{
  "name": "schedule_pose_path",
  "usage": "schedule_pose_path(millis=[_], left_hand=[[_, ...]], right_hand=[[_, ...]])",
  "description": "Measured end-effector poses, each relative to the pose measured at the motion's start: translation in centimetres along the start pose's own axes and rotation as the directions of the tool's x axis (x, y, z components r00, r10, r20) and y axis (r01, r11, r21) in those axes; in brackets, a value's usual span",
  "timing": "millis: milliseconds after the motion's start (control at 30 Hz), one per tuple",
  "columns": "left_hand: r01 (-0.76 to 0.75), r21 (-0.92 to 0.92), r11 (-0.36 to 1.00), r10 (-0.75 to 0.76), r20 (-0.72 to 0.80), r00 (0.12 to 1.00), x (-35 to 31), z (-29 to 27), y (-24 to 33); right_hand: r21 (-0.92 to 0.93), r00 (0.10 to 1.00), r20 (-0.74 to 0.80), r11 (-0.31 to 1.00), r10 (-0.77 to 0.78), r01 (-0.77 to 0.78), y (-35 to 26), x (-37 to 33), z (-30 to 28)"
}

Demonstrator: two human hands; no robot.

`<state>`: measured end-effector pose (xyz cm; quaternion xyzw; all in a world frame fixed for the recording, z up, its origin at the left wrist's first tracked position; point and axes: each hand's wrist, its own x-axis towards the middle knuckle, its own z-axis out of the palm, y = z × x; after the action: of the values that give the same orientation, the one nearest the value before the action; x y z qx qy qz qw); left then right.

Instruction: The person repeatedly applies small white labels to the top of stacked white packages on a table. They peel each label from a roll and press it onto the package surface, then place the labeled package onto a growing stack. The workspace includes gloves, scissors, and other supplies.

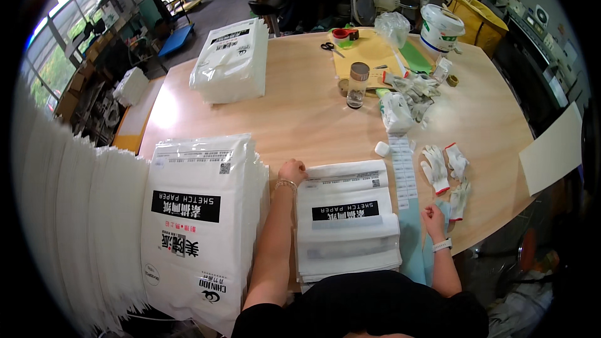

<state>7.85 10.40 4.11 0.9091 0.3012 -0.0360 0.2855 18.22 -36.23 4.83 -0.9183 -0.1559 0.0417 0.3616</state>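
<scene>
- The left hand (292, 171) rests, fingers curled, on the far left corner of a small pack stack (348, 219) that lies on the bench (300, 112) right in front of the person; it presses the corner, and I cannot tell whether it grips it.
- The right hand (432, 215) is clenched at the near right, just beside that stack, at the near end of a label strip (400, 172); whether it pinches a label I cannot tell.
- By my judgement the labelling is well under way: a tall pile of packs (200, 225) stands at the near left, another pile (231, 59) at the far left.
- What is left looks like the small stack between the hands, with a good length of strip unused.
- Gloves (446, 172) lie right of the strip; a bottle (357, 84) and scissors (328, 46) stand farther off.
</scene>
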Motion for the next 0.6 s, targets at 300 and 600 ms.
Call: schedule_pose_path(millis=[300, 600], left_hand=[[-0.324, 0.140, 0.936, 0.352, -0.436, 0.828, -5.1, -0.4, 0.4], [-0.686, 0.082, 0.723, 0.656, -0.394, 0.644, -18.1, -0.3, 3.6]], right_hand=[[0.177, 0.920, 0.223, 0.915, 0.322, -0.363, 0.3, -1.6, 1.7], [0.547, 0.979, 0.062, 0.814, 0.196, -0.197, 2.3, 2.4, 6.1]])
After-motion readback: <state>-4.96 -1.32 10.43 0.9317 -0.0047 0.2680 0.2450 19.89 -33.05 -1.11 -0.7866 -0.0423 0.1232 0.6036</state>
